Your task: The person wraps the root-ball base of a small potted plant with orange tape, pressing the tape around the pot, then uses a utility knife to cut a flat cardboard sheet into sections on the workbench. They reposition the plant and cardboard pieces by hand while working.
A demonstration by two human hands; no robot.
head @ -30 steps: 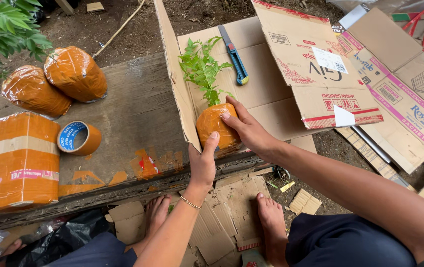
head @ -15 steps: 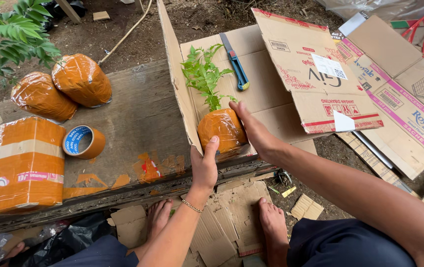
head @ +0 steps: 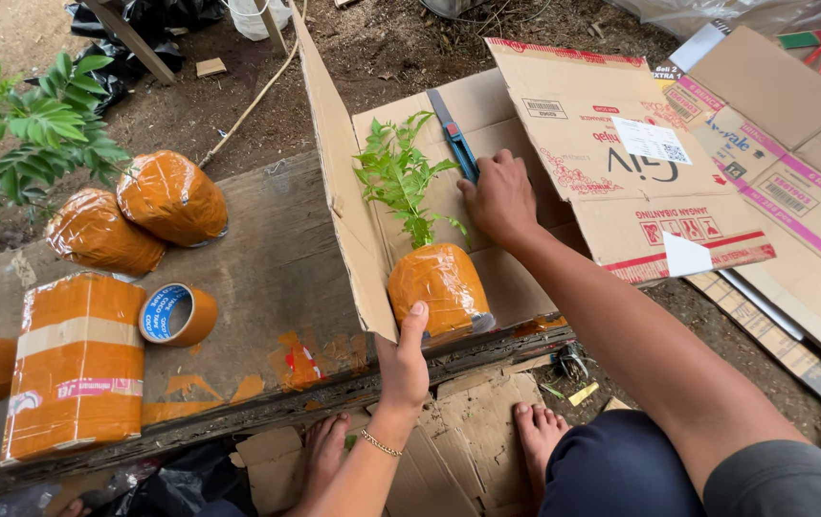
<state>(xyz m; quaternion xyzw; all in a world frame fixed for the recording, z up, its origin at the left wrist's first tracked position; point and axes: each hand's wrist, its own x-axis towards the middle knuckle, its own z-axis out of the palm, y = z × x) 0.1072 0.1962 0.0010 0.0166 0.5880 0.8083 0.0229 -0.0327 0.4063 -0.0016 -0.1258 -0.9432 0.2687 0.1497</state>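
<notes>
- Seedling (head: pixel 401 177) with its root ball wrapped in orange tape (head: pixel 441 287) sits on the flattened cardboard box (head: pixel 516 124), just past our left fingertips.
- Head view now: our left hand (head: pixel 403 359) is below the ball, fingers curled round the lower edge of the upright cardboard flap (head: pixel 339 182), thumb up against the flap beside the ball. It pinches the flap, not the plant.
- Half a second ago our right hand was cupped against the ball's far side; now we have let go. Our right hand (head: pixel 499 196) has gone up beyond the plant and lies knuckles-up on the cardboard, fingers bent down right at the blue utility knife (head: pixel 454 139). Whether the fingers have closed on the handle we cannot tell.
- So the ball stands on its own, leaning a little toward the flap, with only our left hand steadying the card beside it. We judge the wrapping is finished for this one and that the work has turned to the box.
- Left of our left hand, on the wooden plank (head: pixel 267 278): an orange tape roll (head: pixel 178 314), a tall taped bundle (head: pixel 76 364), and two more wrapped balls (head: pixel 171 196) farther off.
- Our bare feet (head: pixel 540 431) rest on cardboard scraps, under our right forearm.
</notes>
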